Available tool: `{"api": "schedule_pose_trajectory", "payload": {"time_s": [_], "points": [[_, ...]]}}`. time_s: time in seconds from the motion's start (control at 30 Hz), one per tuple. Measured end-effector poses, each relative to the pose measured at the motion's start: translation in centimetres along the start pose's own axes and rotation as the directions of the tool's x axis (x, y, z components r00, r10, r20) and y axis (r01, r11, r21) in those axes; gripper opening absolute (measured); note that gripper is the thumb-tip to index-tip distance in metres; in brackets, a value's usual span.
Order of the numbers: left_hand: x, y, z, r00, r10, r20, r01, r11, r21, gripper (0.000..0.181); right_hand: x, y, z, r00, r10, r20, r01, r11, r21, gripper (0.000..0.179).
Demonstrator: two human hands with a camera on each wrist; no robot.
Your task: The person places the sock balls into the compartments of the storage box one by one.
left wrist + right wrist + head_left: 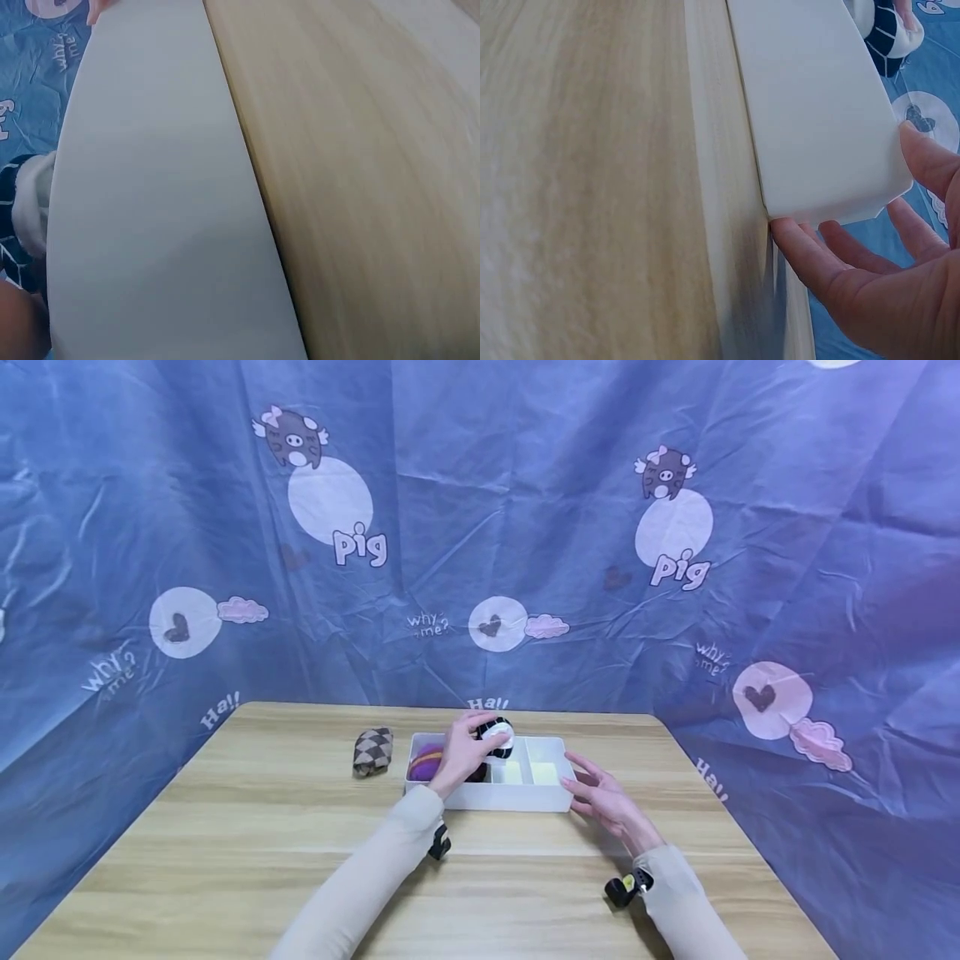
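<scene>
My left hand pinches a rolled black-and-white sock above the middle of a white divided box. In the left wrist view this sock shows behind the box wall, white with a dark, white-lined part. A purple rolled sock with an orange stripe lies in the leftmost compartment. Beside it is a dark item, mostly covered by my left hand. At the box's right end rests my right hand. Its fingers are spread and fairly straight against the end wall, with the thumb at the front rim.
A brown-and-beige checked sock roll lies on the wooden table, left of the box. Nothing shows inside the two right compartments. A blue printed cloth hangs behind the table and along its sides.
</scene>
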State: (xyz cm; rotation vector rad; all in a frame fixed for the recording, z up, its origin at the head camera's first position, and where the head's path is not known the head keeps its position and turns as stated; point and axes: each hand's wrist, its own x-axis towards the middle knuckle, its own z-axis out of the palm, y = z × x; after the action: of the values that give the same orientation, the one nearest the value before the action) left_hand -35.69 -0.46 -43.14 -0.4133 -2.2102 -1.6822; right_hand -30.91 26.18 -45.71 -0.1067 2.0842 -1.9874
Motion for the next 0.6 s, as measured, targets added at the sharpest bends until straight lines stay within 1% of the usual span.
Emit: {"api": "schedule_pose_trajectory", "payload": {"time_s": [0.1, 0.17, 0.23, 0.37, 0.5, 0.6], "points": [[0.0, 0.0, 0.5, 1.000, -0.004, 0.027, 0.005, 1.000, -0.016, 0.047, 0.1, 0.0, 0.0, 1.000, -0.002, -0.003, 0.002, 1.000, -0.009, 0.070], [-0.1, 0.0, 0.8, 0.999, -0.024, 0.043, 0.024, 1.000, -0.019, 0.047, 0.1, 0.0, 0.0, 1.000, 0.000, -0.004, 0.000, 1.000, -0.010, 0.070], [-0.3, 0.1, 1.1, 0.998, -0.047, 0.048, 0.047, 0.999, -0.001, 0.047, 0.2, 0.0, 0.0, 1.000, 0.001, -0.005, -0.001, 1.000, -0.006, 0.070], [-0.4, 0.3, 1.7, 0.996, -0.076, 0.034, 0.075, 0.997, 0.033, 0.046, 0.2, 0.1, -0.1, 1.000, 0.003, -0.003, -0.003, 1.000, 0.002, 0.071], [-0.5, 0.3, 2.2, 0.997, -0.077, 0.018, 0.076, 0.996, 0.044, 0.044, 0.3, 0.1, -0.2, 1.000, -0.003, 0.002, 0.003, 1.000, 0.006, 0.070], [-0.8, 0.2, 2.4, 0.994, -0.107, 0.020, 0.105, 0.991, 0.083, 0.044, 0.3, 0.1, -0.2, 1.000, -0.004, 0.005, 0.004, 1.000, 0.010, 0.070]]}}
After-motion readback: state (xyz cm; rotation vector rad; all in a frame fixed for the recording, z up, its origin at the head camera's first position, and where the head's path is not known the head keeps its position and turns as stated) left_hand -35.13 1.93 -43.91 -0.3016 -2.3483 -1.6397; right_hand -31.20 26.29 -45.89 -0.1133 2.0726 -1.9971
